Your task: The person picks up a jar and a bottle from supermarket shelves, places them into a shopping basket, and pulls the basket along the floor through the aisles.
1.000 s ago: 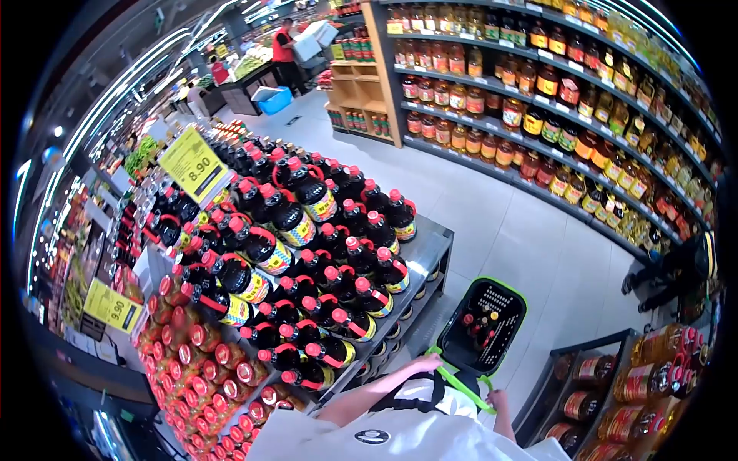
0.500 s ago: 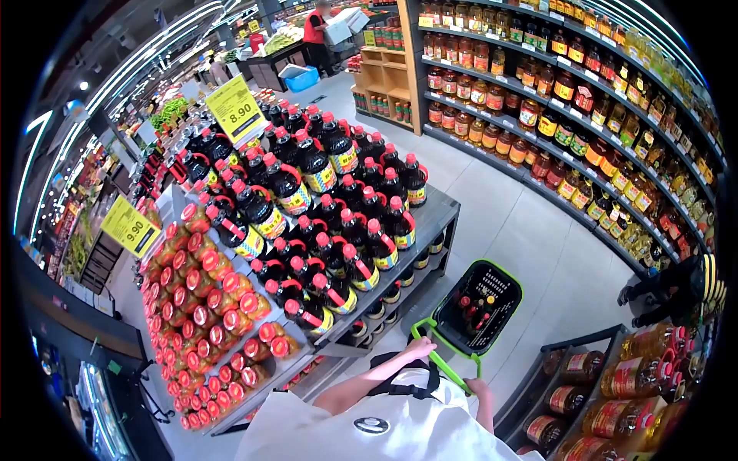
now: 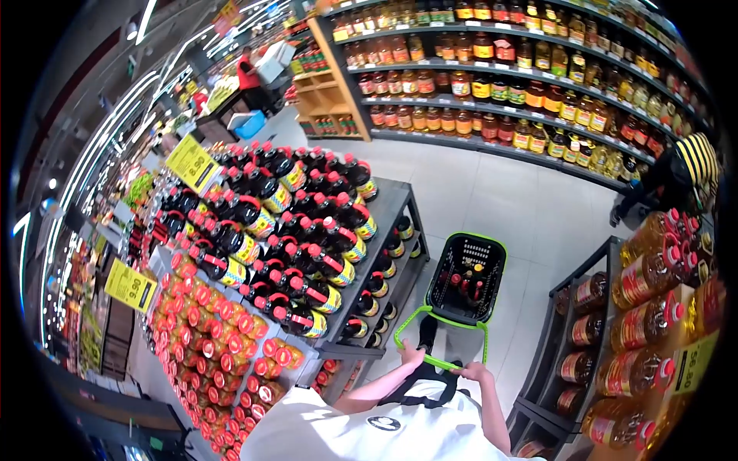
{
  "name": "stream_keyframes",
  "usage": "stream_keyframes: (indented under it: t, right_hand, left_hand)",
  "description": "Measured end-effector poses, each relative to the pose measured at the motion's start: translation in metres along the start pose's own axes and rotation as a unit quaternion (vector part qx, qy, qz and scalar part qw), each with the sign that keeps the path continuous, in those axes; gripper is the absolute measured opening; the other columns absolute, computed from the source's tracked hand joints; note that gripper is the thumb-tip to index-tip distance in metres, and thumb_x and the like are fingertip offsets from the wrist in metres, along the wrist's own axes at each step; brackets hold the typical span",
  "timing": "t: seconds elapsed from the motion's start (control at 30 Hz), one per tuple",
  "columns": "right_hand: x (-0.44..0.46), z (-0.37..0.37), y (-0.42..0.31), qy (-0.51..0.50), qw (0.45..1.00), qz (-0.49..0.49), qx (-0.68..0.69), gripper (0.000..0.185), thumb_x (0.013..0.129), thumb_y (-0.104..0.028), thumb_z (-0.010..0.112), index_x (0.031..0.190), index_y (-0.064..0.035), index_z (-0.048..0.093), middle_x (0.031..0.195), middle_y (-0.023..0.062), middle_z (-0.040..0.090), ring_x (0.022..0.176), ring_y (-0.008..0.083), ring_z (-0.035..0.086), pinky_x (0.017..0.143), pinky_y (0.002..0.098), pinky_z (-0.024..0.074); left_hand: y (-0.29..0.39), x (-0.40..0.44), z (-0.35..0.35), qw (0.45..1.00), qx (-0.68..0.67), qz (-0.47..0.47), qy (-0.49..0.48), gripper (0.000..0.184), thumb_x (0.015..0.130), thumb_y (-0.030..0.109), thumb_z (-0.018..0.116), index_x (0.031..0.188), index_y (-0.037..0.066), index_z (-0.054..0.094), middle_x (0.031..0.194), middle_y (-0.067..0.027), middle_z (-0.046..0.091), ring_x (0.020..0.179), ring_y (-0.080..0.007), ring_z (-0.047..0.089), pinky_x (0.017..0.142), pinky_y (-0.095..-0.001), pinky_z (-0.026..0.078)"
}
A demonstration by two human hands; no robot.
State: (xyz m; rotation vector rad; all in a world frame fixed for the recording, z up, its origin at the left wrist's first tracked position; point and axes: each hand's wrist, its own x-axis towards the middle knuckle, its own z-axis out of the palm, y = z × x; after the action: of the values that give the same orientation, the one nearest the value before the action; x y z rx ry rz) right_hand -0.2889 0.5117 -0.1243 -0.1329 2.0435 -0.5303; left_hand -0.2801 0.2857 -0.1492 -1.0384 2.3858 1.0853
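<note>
A black shopping basket cart (image 3: 440, 296) with a bright green rim stands on the floor in front of me. Several dark bottles (image 3: 466, 286) with red caps and one yellow item lie inside it. Its green pull handle (image 3: 438, 361) reaches back towards my waist. My left hand (image 3: 413, 354) is closed round the left end of the handle's crossbar. On the right end of the same bar, my right hand (image 3: 474, 372) is closed too. Some of its fingers are hard to make out.
Red-capped dark bottles (image 3: 307, 253) crowd a display table on the left, beside red-lidded jars (image 3: 223, 338). Large oil bottles (image 3: 642, 323) fill a stand on the right. Shelves of bottles (image 3: 492, 100) line the back. A person in stripes (image 3: 696, 165) bends at the right.
My view has turned to the right, and the displays have shifted left. The cart now sits straighter ahead of me. My right hand has come round from the handle's side onto its crossbar.
</note>
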Motion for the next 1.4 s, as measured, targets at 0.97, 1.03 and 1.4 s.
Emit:
stream_keyframes:
  t: [0.97,1.03,1.4]
  right_hand:
    - [0.057,-0.023,-0.079,0.009,0.995,-0.027,0.096,0.096,0.064,-0.081,0.030,0.080,0.0078,0.062,0.089,0.0243,0.060,0.090,0.0355,0.056,0.078,0.0391,0.0425]
    - [0.063,-0.036,-0.088,-0.009,0.992,-0.026,0.124,0.092,0.064,-0.081,0.032,0.082,0.0033,0.064,0.090,0.0229,0.060,0.090,0.0346,0.057,0.079,0.0380,0.0429]
    - [0.120,-0.072,-0.097,0.031,0.987,-0.034,0.154,0.074,0.062,-0.067,0.056,0.077,0.0049,0.063,0.075,0.0171,0.062,0.074,0.0291,0.060,0.068,0.0370,0.0447]
  left_hand:
    - [0.073,0.110,-0.073,0.990,-0.027,0.136,0.012,0.038,0.058,0.006,0.057,0.094,0.009,0.043,0.084,-0.0204,0.051,0.089,-0.0358,0.049,0.078,-0.0388,0.040]
    - [0.075,0.134,-0.071,0.989,-0.015,0.148,0.012,0.038,0.058,0.007,0.058,0.094,0.009,0.043,0.090,-0.0244,0.048,0.095,-0.0388,0.046,0.083,-0.0389,0.038]
    - [0.124,0.219,-0.069,0.981,-0.033,0.190,0.007,0.036,0.060,-0.002,0.057,0.092,0.009,0.045,0.104,-0.0255,0.034,0.080,-0.0353,0.050,0.075,-0.0371,0.042]
